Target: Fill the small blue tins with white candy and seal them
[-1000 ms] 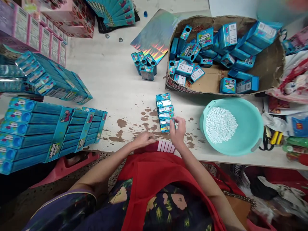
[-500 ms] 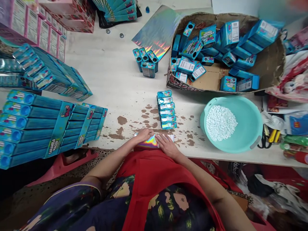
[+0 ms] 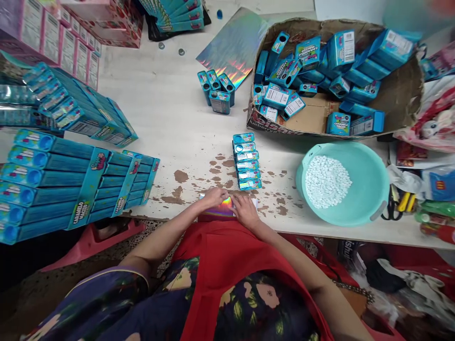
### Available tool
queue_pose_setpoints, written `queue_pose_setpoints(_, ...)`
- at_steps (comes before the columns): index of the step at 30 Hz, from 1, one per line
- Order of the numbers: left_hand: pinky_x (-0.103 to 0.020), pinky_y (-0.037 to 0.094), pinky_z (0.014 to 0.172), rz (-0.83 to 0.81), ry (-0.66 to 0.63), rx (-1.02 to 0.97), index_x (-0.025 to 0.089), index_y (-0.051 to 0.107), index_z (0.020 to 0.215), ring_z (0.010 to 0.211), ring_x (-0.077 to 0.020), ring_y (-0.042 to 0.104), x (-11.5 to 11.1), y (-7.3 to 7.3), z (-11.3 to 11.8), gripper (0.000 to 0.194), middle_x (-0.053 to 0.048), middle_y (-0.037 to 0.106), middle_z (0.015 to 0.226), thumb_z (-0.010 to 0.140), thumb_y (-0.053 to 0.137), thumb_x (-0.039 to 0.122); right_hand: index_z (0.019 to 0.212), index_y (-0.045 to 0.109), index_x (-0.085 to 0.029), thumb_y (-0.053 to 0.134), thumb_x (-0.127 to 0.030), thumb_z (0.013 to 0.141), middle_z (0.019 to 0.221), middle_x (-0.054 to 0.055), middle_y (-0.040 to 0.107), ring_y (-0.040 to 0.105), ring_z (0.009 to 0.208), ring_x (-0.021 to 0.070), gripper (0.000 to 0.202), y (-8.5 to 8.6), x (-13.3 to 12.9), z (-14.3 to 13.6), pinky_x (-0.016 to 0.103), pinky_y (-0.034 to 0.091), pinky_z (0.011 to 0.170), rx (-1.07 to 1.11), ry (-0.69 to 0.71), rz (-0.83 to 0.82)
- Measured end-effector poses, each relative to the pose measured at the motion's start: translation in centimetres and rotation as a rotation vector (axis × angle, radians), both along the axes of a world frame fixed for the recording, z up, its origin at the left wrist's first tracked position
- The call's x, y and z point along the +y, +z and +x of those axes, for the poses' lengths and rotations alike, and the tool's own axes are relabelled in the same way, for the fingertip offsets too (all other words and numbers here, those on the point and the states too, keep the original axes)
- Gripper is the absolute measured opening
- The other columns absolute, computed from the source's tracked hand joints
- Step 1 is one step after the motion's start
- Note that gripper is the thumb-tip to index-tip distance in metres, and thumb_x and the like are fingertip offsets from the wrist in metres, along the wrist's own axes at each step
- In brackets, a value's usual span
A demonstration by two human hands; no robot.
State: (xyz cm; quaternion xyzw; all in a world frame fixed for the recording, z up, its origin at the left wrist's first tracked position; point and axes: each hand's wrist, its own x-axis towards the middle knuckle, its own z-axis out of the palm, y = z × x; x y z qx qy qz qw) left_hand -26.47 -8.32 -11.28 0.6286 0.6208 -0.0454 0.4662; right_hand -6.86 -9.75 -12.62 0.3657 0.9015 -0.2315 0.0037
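My left hand (image 3: 213,197) and my right hand (image 3: 245,209) are close together at the table's front edge, over a shiny holographic sheet (image 3: 218,214). The left fingers are closed at the sheet's far edge. The right fingers are bent, with their tips pressed on the sheet near the left fingertips. White paper (image 3: 254,202) shows at the sheet's right end. Just beyond my hands, a row of small blue candy boxes (image 3: 248,165) stands upright on the table, several with shiny tops.
A mint basin (image 3: 369,184) with white candies (image 3: 325,182) stands to the right. Behind it a cardboard box (image 3: 313,113) holds blue boxes. More small boxes (image 3: 219,102) stand near a larger holographic sheet (image 3: 227,45). Stacked blue packs (image 3: 81,187) fill the left side.
My right fingers have gone from lying flatter on the sheet to being more bent, with the hand slightly lifted. The left hand has stayed nearly in place, its fingertips closer to the right hand.
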Motion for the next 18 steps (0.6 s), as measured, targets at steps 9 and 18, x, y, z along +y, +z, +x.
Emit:
queue_pose_setpoints(9, -0.027, 0.035, 0.064, -0.014, 0.056, 0.009, 0.020, 0.068, 0.079, 0.076, -0.0209, 0.060, -0.2, -1.3, -0.1, 0.024, -0.005, 0.069, 0.080, 0.078, 0.044, 0.024, 0.104, 0.065, -0.022, 0.054, -0.032, 0.090, 0.127, 0.010, 0.057, 0.049, 0.114, 0.0257, 0.020, -0.2, -0.2, 1.4, 0.040, 0.043, 0.090, 0.223, 0.172, -0.060)
queue_pose_setpoints(18, -0.033, 0.040, 0.083, 0.104, 0.152, -0.033, 0.019, 0.067, 0.081, 0.089, -0.0228, 0.058, -0.5, -0.3, 0.2, 0.026, -0.008, 0.067, 0.088, 0.085, 0.043, 0.030, 0.079, 0.061, -0.021, 0.054, -0.027, 0.090, 0.074, 0.003, 0.064, 0.056, 0.074, 0.0177, 0.015, 5.0, 1.0, 0.6, 0.031, 0.044, 0.069, 0.448, -0.102, -0.245)
